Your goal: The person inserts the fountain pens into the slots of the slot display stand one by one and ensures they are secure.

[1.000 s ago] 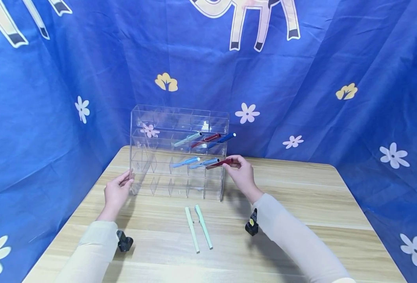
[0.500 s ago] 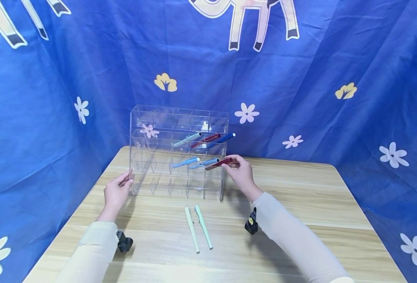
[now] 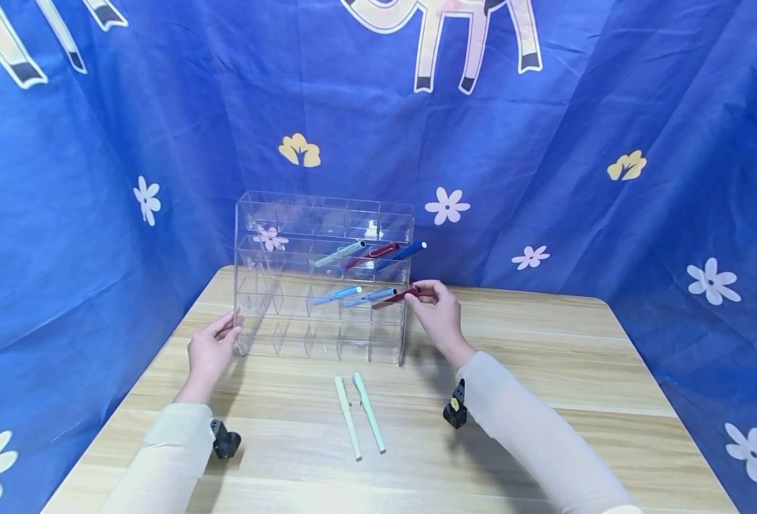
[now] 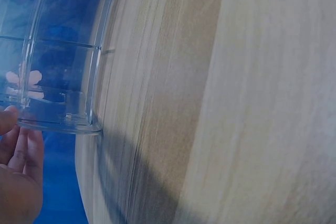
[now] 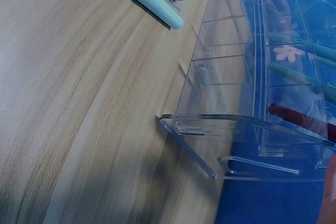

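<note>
A transparent acrylic pen rack (image 3: 388,323) with tiered compartments stands on the table. At its right side my right hand (image 3: 441,318) pinches the cap end of a dark red pen (image 3: 391,298), which lies slanted in a lower-tier compartment. In the right wrist view the pen's lower part (image 5: 299,118) shows through the plastic, the hand mostly out of frame. My left hand (image 3: 210,353) grips the rack's left side panel, thumb in front and fingers behind in the left wrist view. Two light blue pens (image 3: 338,295) (image 3: 371,297) sit beside the red one.
On the tier above rest a pale green pen (image 3: 341,253), another dark red pen (image 3: 373,255) and a dark blue pen (image 3: 404,255). Two mint green pens (image 3: 348,417) (image 3: 369,412) lie on the wooden table (image 3: 545,357) before the rack. A blue patterned curtain (image 3: 366,143) hangs behind.
My right thumb has shifted slightly on the dark red pen. The left hand, the rack and the other pens stay where they were.
</note>
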{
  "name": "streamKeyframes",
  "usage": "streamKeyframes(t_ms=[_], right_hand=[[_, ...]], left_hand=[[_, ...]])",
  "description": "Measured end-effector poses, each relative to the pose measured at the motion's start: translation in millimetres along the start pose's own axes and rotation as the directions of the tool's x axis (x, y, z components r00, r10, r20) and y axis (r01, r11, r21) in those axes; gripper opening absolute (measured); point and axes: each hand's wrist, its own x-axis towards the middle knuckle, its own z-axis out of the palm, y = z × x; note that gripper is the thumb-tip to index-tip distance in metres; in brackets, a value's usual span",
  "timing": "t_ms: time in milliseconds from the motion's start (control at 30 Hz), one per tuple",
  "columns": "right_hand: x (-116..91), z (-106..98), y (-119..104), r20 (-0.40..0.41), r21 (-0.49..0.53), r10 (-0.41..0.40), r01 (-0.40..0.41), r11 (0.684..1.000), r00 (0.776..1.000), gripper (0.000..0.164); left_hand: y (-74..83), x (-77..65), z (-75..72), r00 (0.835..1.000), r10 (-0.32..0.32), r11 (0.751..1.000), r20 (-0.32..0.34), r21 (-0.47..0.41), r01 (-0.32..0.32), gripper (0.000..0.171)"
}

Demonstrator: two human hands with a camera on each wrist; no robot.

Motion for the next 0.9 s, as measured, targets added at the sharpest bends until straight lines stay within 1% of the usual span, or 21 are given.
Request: streamKeyframes(t_ms=[100, 167, 333, 400, 533, 700, 900], right_hand=[[0, 0, -1, 0.008, 0.006, -0.017, 0.017, 1.0, 1.0, 0.022], [-3, -3, -12, 0.03, 0.019, -0.007, 0.006, 1.0, 1.0, 0.025], [-3, -3, -12, 0.046, 0.031, 0.027, -0.029, 0.999, 0.999, 0.03], [0, 0, -1, 0.03, 0.017, 0.019, -0.02, 1.0, 0.999, 0.028], [0, 0, 0, 0.024, 0.002, -0.004, 0.004, 1.0, 1.0, 0.024], [0, -1, 1, 0.035, 0.019, -0.03, 0.029, 0.999, 0.999, 0.022], [0, -2, -1, 0.059, -0.007, -0.028, 0.029, 1.0, 0.998, 0.021]], left_hand=[[-0.5, 0.4, 0.2, 1.0, 0.001, 1.0, -0.004, -0.008, -0.002, 0.036], [-1.1, 1.0, 0.5, 1.0, 0.004, 1.0, -0.008, -0.008, -0.004, 0.037], [-1.8, 0.8, 0.9, 1.0, 0.016, 1.0, -0.009, -0.002, -0.016, 0.036], [-1.7, 0.5, 1.0, 1.0, 0.018, 1.0, -0.009, -0.001, -0.018, 0.036], [-1.3, 0.7, 1.0, 1.0, 0.011, 1.0, -0.009, 0.006, -0.011, 0.036], [-0.3, 0.3, 0.7, 1.0, 0.007, 1.0, -0.008, 0.012, -0.007, 0.036], [0.2, -0.9, 0.8, 1.0, 0.008, 1.0, -0.006, -0.002, -0.008, 0.036]])
